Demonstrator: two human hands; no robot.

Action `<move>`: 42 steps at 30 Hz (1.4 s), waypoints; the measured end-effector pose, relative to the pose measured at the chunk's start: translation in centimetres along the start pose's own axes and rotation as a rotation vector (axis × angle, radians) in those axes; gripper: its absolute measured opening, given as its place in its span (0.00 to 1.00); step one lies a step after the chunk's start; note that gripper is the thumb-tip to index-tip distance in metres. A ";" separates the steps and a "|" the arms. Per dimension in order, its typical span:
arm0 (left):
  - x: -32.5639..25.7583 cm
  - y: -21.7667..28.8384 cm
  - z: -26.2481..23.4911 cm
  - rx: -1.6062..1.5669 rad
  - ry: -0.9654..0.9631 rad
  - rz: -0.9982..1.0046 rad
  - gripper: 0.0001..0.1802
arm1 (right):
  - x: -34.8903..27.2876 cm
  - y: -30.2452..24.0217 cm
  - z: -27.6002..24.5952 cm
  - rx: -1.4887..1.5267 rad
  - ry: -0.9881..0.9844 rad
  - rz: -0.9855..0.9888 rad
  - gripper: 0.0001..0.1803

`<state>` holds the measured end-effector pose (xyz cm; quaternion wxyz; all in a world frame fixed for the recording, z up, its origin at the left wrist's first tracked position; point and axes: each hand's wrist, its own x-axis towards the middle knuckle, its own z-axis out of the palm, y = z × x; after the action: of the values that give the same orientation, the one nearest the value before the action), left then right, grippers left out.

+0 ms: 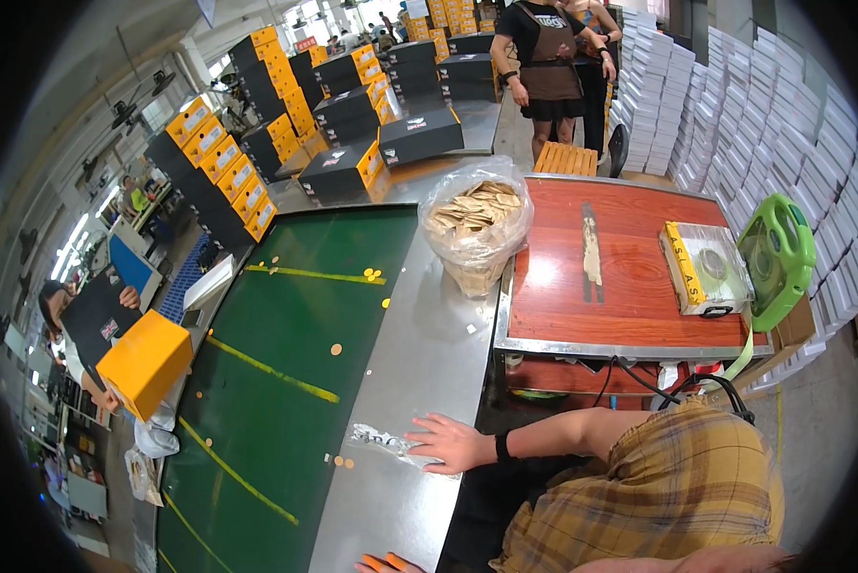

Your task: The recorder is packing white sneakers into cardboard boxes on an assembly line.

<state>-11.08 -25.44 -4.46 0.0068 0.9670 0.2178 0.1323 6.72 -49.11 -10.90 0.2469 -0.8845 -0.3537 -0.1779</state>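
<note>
My right hand (445, 446), with a black band at the wrist, lies palm down and open on the bare metal edge (400, 368) beside a green conveyor belt (276, 344). Its fingertips touch a torn whitish patch (379, 436) stuck to the metal. Of my left hand (386, 563), only a few fingers with orange finger covers show at the lower rim, stretched over the same edge and holding nothing visible. Small tan round stickers (345, 463) lie near the right hand. Farther off, a clear plastic bag (474, 263) is filled with small brown paper packets (476, 205).
Across the belt, a person's hands hold a black-and-orange shoe box (147, 363). Black and orange boxes (338, 170) are piled at the far end. On my right stands a red wooden table (553, 277) with a wrapped box (706, 267) and a green plastic case (782, 258). Two people stand beyond.
</note>
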 end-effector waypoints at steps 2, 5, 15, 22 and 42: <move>0.0 -0.1 0.1 -0.005 -0.014 -0.014 0.26 | 0.0 -0.2 -0.1 0.001 -0.005 0.000 0.24; 0.3 0.3 -0.1 -0.033 -0.022 -0.027 0.26 | 0.2 -0.1 -0.3 0.008 0.002 0.004 0.24; 0.0 0.2 0.0 -0.058 0.020 -0.020 0.26 | 0.1 -0.4 -0.4 0.008 -0.025 0.022 0.22; 0.1 0.5 -0.3 -0.051 0.016 -0.030 0.26 | 0.1 -0.3 -0.4 -0.004 -0.052 0.029 0.23; -0.1 -0.1 -0.1 -0.015 0.074 0.003 0.25 | 0.4 -0.5 -0.4 -0.008 -0.047 0.009 0.24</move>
<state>-11.26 -25.41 -4.44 0.0058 0.9617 0.2152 0.1696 6.54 -48.80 -10.22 0.2360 -0.8909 -0.3547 -0.1571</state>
